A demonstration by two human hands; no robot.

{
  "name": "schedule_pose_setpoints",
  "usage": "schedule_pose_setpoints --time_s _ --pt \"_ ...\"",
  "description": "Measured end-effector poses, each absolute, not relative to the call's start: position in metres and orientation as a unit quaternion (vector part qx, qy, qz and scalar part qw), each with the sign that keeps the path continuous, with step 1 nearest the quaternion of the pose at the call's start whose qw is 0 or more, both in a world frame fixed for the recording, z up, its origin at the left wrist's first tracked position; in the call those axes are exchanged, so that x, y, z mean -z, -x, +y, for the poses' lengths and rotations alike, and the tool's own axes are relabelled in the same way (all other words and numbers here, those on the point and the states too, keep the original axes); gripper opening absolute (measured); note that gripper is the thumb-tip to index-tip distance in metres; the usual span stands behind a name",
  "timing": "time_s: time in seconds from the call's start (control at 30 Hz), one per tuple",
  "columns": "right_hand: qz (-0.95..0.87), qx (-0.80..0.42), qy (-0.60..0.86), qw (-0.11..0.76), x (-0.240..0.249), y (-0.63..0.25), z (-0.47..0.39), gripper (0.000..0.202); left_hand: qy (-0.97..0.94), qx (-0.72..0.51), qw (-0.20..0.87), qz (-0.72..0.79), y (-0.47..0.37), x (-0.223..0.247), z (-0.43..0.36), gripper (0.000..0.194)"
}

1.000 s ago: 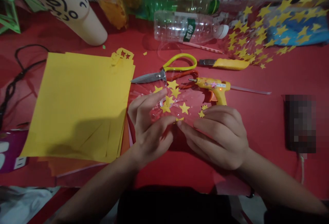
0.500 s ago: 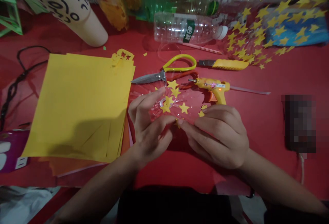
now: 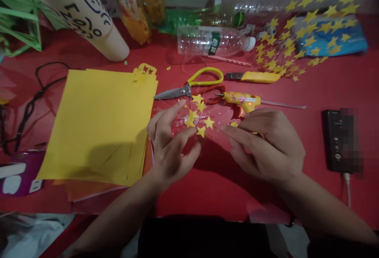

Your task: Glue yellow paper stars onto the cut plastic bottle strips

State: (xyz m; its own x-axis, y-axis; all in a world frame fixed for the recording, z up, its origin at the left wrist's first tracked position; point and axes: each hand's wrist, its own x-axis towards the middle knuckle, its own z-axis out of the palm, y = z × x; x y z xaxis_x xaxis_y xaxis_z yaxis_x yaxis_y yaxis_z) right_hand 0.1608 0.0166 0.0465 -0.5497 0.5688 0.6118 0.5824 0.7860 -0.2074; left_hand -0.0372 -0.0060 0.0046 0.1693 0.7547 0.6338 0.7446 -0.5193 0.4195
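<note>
A clear, fringed plastic piece (image 3: 217,115) with yellow paper stars on it is spread over the table in front of me. My left hand (image 3: 174,143) curls at its near left side, fingertips against the plastic beside a star (image 3: 201,132). To the right, my right hand (image 3: 266,143) is partly curled, fingers pointing left, by a few small yellow stars (image 3: 233,124); whether they lie between its fingers is hidden. Just beyond that hand is a yellow hot glue gun (image 3: 241,99) with its orange light on. Scissors (image 3: 189,88) lie behind the plastic.
Yellow paper sheets (image 3: 100,119) lie at left, near a black cable (image 3: 28,108). Behind are a white tumbler (image 3: 97,25), a clear bottle (image 3: 195,40), a utility knife (image 3: 254,77) and a star-covered clear piece (image 3: 291,44). A black device (image 3: 334,141) sits at right.
My right hand has drawn away to the right from the left fingertips. A star now shows uncovered at the plastic's near edge. The left fingers have parted slightly, and the view has shifted a little.
</note>
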Motion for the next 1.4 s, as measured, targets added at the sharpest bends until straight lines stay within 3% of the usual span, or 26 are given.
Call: schedule_pose_setpoints --time_s 0.33,0.57,0.83,1.13,1.4 --pt "-0.871 0.043 0.319 0.372 -0.051 -0.163 0.015 0.022 -0.782 -0.426 -0.018 0.455 0.043 -0.009 -0.001 0.025" --pt "-0.885 0.005 0.303 0.355 -0.056 -0.159 0.009 0.015 -0.745 -0.497 0.024 0.443 0.053 -0.017 -0.002 0.008" --pt "-0.966 -0.013 0.225 0.129 -0.044 -0.142 -0.007 0.016 -0.595 -0.582 0.205 0.514 0.064 0.0 0.018 0.017" --pt "-0.96 -0.014 0.263 0.091 -0.045 -0.154 -0.002 0.023 -0.531 -0.6 0.235 0.55 0.069 -0.002 0.025 0.018" --pt "-0.952 -0.009 0.303 0.049 -0.055 -0.168 0.004 0.022 -0.488 -0.53 0.299 0.625 0.084 0.011 0.036 0.013"
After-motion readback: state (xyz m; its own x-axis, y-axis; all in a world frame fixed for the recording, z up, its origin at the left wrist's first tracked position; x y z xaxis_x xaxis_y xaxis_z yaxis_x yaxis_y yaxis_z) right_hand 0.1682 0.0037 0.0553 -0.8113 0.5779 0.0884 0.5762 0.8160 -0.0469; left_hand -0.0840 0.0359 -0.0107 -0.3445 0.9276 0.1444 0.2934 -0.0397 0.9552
